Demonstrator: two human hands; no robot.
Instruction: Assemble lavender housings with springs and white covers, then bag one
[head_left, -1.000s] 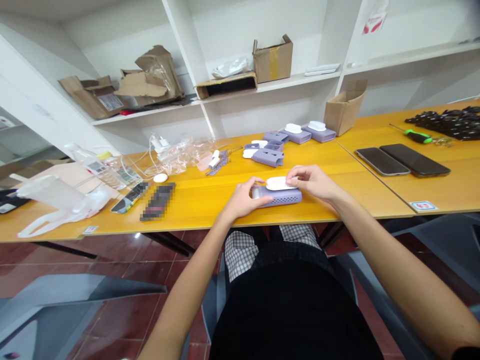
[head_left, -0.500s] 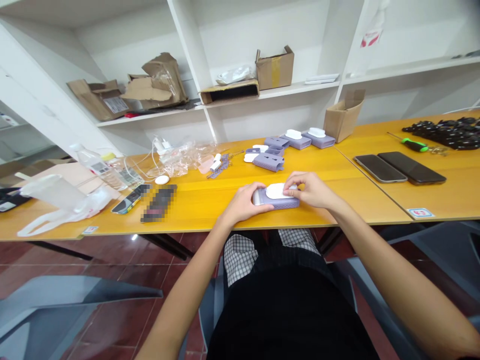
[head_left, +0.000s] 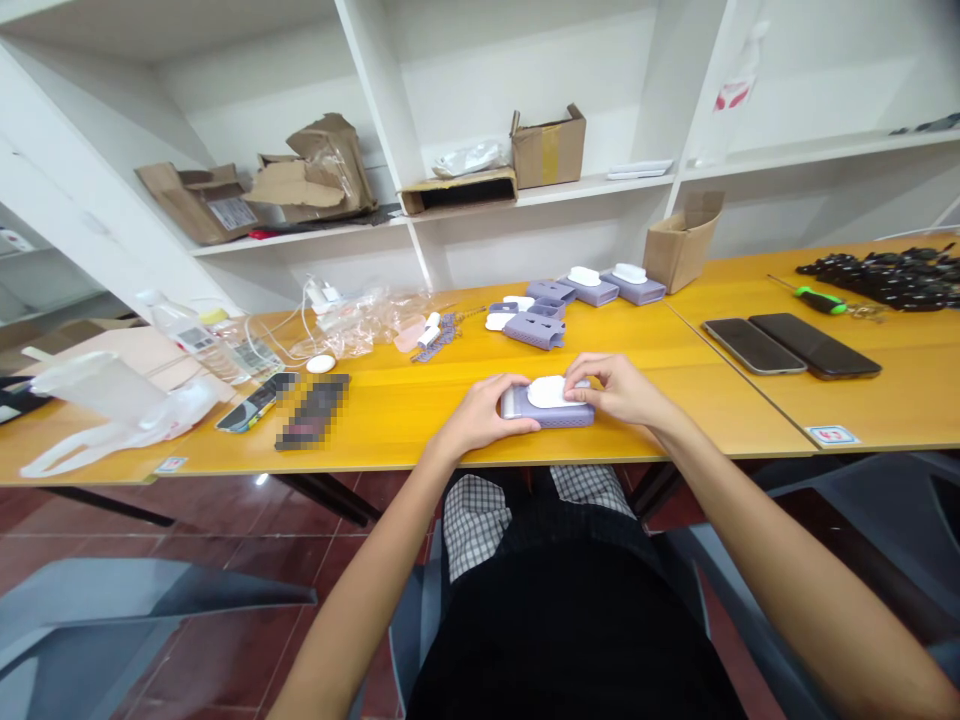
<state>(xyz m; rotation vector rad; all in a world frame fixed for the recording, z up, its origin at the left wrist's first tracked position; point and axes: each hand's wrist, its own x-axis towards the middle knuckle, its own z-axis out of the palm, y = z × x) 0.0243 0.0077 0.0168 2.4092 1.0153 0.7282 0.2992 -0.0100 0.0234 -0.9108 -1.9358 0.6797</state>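
Observation:
On the table's front edge lies a purple plastic casing (head_left: 564, 417), flat and box-shaped with a patterned side. My left hand (head_left: 484, 412) grips its left end between thumb and fingers. On top of the casing sits a white oval piece (head_left: 546, 392). The fingers of my right hand (head_left: 611, 388) are pinched on the right end of that oval piece, hiding part of it. Behind, more purple casings (head_left: 534, 329) lie with loose white pieces (head_left: 496, 322). Two further casings (head_left: 637, 289) carry white oval pieces (head_left: 583, 276) on top.
Two dark phones (head_left: 814, 345) and a green-handled screwdriver (head_left: 820, 300) lie to the right. To the left are another phone (head_left: 255, 402), clear plastic wrapping (head_left: 367, 318), a plastic bag (head_left: 135, 405) and bottles. A cardboard box (head_left: 682, 245) stands against the shelf (head_left: 600, 185).
The camera view has shifted slightly. Both hands keep their places on the purple casing and the white oval piece.

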